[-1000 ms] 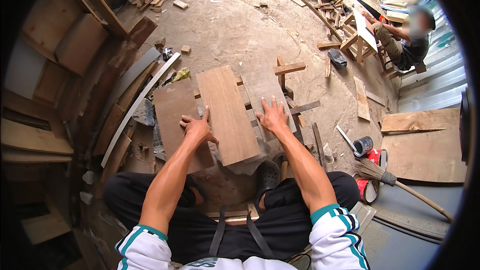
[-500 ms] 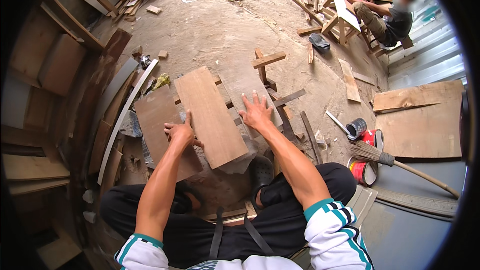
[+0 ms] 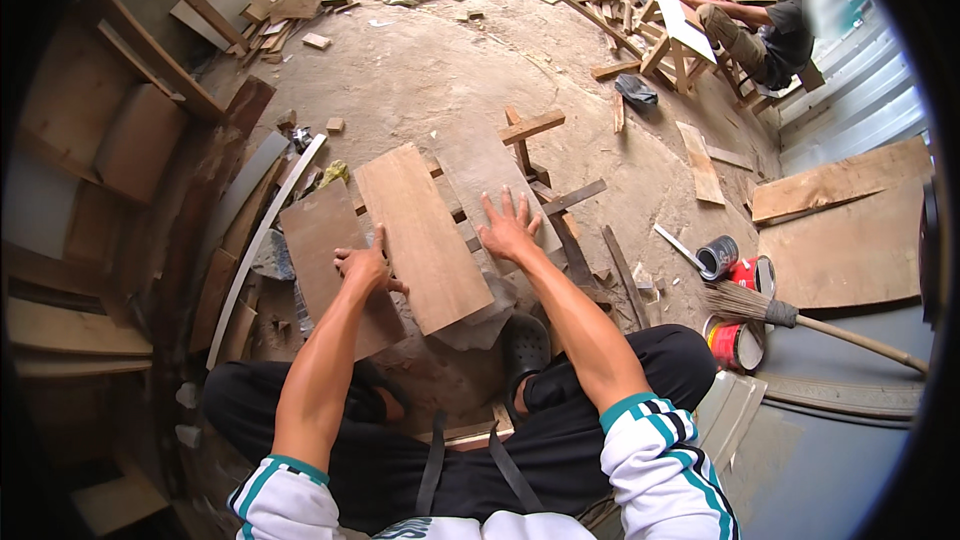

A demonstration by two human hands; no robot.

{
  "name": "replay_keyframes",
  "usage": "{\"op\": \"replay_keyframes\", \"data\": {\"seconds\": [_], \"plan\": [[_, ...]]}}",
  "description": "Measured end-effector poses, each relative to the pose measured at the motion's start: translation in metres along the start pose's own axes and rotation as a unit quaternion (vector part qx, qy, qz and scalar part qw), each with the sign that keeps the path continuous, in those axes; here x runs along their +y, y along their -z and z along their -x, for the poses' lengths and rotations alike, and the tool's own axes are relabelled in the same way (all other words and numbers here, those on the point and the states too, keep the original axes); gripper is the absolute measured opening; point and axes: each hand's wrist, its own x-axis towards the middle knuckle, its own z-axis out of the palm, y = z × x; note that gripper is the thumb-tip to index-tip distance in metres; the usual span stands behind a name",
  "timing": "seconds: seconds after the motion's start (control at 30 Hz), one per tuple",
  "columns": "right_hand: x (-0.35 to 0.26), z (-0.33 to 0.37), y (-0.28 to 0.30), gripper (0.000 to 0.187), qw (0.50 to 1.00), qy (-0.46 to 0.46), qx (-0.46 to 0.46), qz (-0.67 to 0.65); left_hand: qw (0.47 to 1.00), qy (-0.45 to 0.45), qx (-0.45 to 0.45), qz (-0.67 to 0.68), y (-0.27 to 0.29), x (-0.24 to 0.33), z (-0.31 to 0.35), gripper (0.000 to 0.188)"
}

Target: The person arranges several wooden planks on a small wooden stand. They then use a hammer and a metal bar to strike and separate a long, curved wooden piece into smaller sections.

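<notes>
Nearest, the person sits on the ground with knees apart, a black shoe (image 3: 524, 345) planted just under the near end of the work. The left hand (image 3: 365, 267) is curled, fingers bent against the left edge of a light wooden plank (image 3: 425, 235) that lies tilted across a low slatted wooden frame (image 3: 545, 195); the right hand (image 3: 508, 230) is spread flat, palm down, on a greyer board (image 3: 490, 172) just right of the plank. A darker board (image 3: 328, 260) lies under the left hand, overlapped by the plank. The plank's near corner juts past its support toward the shoe, so a push at that end could tip it or slide it onto the foot. With the left fingers hooked at the seam between the two boards, a sideways shift of the plank could pinch them. The rough edges look splintery for bare palms. To the right, paint cans (image 3: 735, 345) and a straw broom (image 3: 745, 302) stand near the right knee; a swung board end could knock a can over. Farther off, offcuts (image 3: 320, 0) litter the dusty floor (image 3: 420, 70), and another person (image 3: 770, 30) sits at a small trestle (image 3: 680, 45), well apart.
</notes>
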Motion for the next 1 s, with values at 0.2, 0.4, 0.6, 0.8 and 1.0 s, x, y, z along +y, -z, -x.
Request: {"op": "replay_keyframes", "data": {"seconds": [0.2, 0.4, 0.6, 0.8, 1.0], "plan": [[0.004, -0.002, -0.007, 0.067, 0.998, 0.02, 0.013, 0.059, 0.985, -0.12, 0.121, 0.032, -0.027, -0.033, 0.014, 0.141], [-0.048, -0.018, 0.048, 0.036, 0.975, 0.081, -0.065, 0.199, 0.891, -0.19, 0.318, 0.262, -0.083, -0.093, 0.033, 0.103], [-0.151, 0.015, 0.063, 0.036, 0.938, 0.266, -0.056, 0.215, 0.848, -0.138, 0.328, 0.393, -0.121, -0.157, 0.103, 0.081], [-0.242, 0.072, 0.007, 0.037, 0.86, 0.455, -0.092, 0.214, 0.811, -0.102, 0.324, 0.476, -0.15, -0.22, 0.144, 0.063], [-0.257, 0.099, -0.037, 0.03, 0.805, 0.523, -0.13, 0.249, 0.772, -0.064, 0.34, 0.533, -0.198, -0.241, 0.14, 0.06]]}}
